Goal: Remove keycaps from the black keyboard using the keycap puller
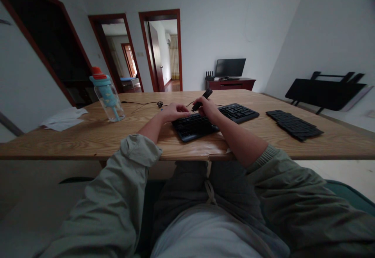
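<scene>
A black keyboard (238, 112) lies at a slant near the front edge of the wooden table. My right hand (206, 107) is closed around a dark, stick-like tool (207, 93), held tilted above the keyboard's left half. The tool's lower end points down towards the keys; its exact kind does not show. At the keyboard's upper left edge, my left hand (175, 112) rests with fingers and thumb apart, partly covering the keys there. A thin black cable (159, 104) with a small bundle runs behind both hands.
On the left stand a clear bottle (109, 100) with a blue and red lid and some white paper (66, 118). Black, flat, overlapping pieces (294, 124) lie right of the keyboard. The wooden table (96, 143) ends just before my lap. A monitor (230, 67) stands by the far wall.
</scene>
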Demonstrator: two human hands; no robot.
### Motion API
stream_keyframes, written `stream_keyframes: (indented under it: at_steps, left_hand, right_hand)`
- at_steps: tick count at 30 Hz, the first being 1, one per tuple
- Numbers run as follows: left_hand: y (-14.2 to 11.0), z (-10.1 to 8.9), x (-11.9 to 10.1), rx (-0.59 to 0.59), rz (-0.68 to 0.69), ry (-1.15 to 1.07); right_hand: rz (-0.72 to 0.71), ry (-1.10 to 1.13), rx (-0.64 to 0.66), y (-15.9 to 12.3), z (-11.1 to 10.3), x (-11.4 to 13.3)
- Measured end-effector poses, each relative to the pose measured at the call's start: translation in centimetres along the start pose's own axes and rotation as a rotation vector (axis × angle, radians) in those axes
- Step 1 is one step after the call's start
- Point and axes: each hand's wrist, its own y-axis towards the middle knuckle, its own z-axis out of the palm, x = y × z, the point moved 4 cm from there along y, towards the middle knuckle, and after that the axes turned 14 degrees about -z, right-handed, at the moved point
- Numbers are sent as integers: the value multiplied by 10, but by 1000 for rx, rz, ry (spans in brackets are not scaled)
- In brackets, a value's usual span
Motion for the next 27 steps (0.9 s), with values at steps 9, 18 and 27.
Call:
stream_keyframes:
  at_steps: [9,18,27]
  left_hand:
    - [-4,-1,-6,-17,5,51]
    - [0,-8,-1,-109,79,38]
    - [-13,-10,-19,-295,125,82]
  right_hand:
    - [4,-7,27,-3,1,4]
    - [8,-15,-34,-1,0,5]
    - [-17,-47,-95,2,-4,3]
